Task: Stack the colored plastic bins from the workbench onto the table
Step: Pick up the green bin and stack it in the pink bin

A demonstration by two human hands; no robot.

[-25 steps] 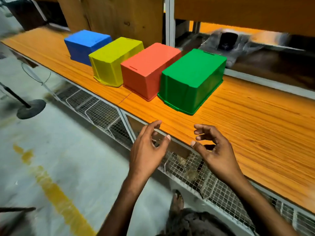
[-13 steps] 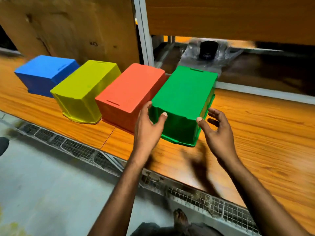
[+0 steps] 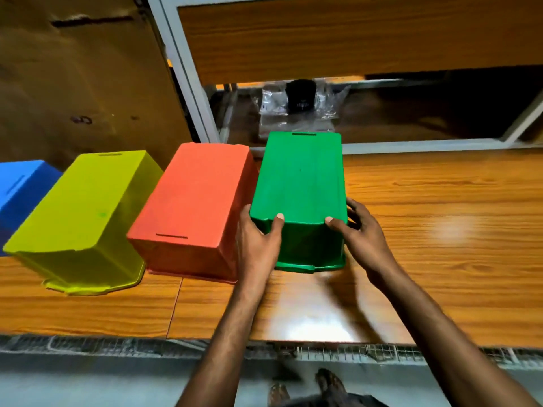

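Four upturned plastic bins stand in a row on the orange wooden table (image 3: 440,230). The green rectangular plastic bin (image 3: 299,183) is at the centre of the frame. The left hand (image 3: 258,239) grips its near left corner and the right hand (image 3: 360,233) its near right corner, thumbs on top. Touching it at left is the red-orange plastic bin (image 3: 194,195), then the yellow plastic bin (image 3: 85,210), and the blue plastic bin (image 3: 17,186) at the left edge.
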